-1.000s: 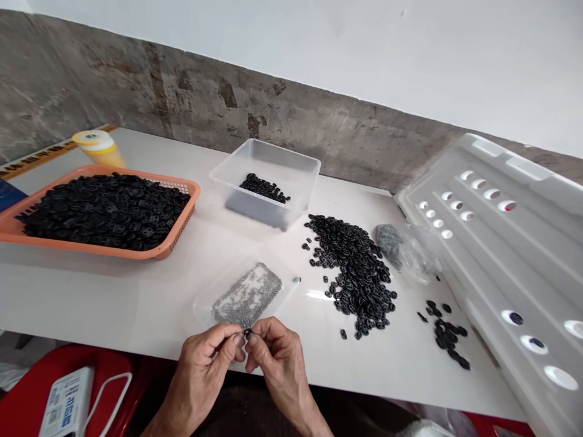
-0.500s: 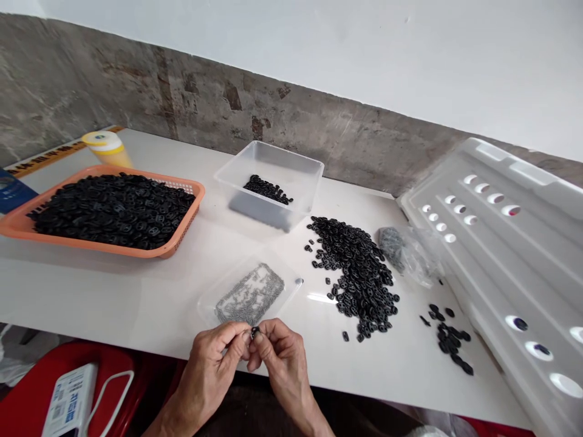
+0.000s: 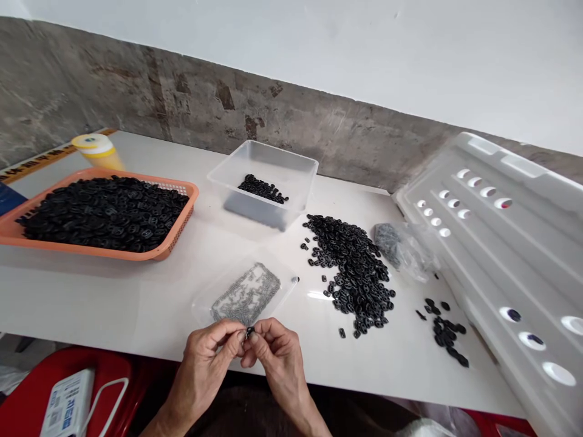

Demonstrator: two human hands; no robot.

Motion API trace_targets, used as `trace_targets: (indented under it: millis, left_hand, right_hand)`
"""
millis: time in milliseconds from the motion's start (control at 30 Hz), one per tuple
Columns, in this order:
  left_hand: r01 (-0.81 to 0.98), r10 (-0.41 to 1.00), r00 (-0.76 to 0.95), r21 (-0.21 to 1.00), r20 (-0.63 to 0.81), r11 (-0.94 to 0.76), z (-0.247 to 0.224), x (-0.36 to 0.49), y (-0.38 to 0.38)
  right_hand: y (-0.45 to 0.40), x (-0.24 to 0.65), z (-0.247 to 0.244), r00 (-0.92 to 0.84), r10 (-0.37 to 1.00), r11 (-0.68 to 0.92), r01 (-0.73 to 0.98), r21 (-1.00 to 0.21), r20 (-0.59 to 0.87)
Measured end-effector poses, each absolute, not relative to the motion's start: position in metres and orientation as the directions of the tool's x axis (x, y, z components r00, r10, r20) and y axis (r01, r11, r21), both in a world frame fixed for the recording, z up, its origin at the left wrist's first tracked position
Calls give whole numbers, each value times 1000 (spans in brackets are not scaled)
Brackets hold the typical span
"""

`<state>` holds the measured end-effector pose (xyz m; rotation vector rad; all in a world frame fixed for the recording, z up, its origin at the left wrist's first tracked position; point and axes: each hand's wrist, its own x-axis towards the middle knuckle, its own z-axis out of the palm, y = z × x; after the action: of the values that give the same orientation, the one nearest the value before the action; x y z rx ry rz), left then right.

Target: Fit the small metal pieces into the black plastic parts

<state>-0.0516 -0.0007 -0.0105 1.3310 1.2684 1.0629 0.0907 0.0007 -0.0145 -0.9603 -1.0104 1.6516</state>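
Note:
Close to the table's front edge, my left hand (image 3: 203,358) and my right hand (image 3: 281,358) meet fingertip to fingertip. A small black plastic part (image 3: 249,331) sits between them, pinched by the right thumb and forefinger. The left thumb and forefinger are also pinched, touching the part's left side; whatever tiny thing they hold is hidden. Just beyond the fingers lies a shallow clear tray (image 3: 200,297) with many tiny grey metal pieces (image 3: 255,291), perhaps springs. To the right spreads a pile of black plastic parts (image 3: 353,261) with small holes.
An orange basket (image 3: 180,233) heaped with black parts stands left, a yellow-lidded cup (image 3: 98,152) behind it. A clear bin (image 3: 273,209) holds more parts. At right are a plastic bag (image 3: 412,255), scattered black pieces (image 3: 449,331) and a leaning white perforated panel (image 3: 501,255).
The view has shifted slightly, so the scene sits a little further left. Both hands keep the same pinch at the black part, with little visible finger movement.

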Motion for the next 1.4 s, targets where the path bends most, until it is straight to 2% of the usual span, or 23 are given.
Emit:
trace_targets:
  millis: [200,467,567,733,833,967,1167,1267,1333,1400]
  left_hand:
    - [264,994,102,963,38,-64,-7,-53,-2]
    - [360,958,186,892,217,-272,-8,-55,-5]
    - [379,965,171,891,199,-251,-7,-51,-4]
    - [258,978,109,946,175,-198,-2,-52,3]
    - [223,989,127,969,79,-106,-3,-58,3]
    - [202,994,110,979,-16,-7,-7,-61,2]
    - [238,997,70,971,-11,-6,-7,-59,0]
    - [335,996,-18,939,89,-77,-10,-59,-2]
    - [405,969,-38,890,244,-208,-10,-54,-4]
    - [445,907,39,805,419,-392,-10,-43,-6]
  right_hand:
    - [-1,95,-11,-248,965,-139,-202,-970,-87]
    - [-6,94,-15,-246,968,-72,-95,-993,-47]
    - [-4,92,-15,-212,977,-60,-102,-993,-37]
    - [4,87,-10,-209,976,-115,-238,-964,-65]
    - [8,87,-9,-236,968,-148,-283,-948,-81]
    - [9,88,-12,-244,965,-162,-285,-945,-92]
    - [5,88,-13,-232,968,-158,-276,-948,-94]
    - [-1,95,-16,-201,973,-164,-274,-948,-111]
    - [-6,104,-22,-148,982,-151,-275,-950,-113]
    - [-9,118,-29,-56,992,-121,-265,-957,-110]
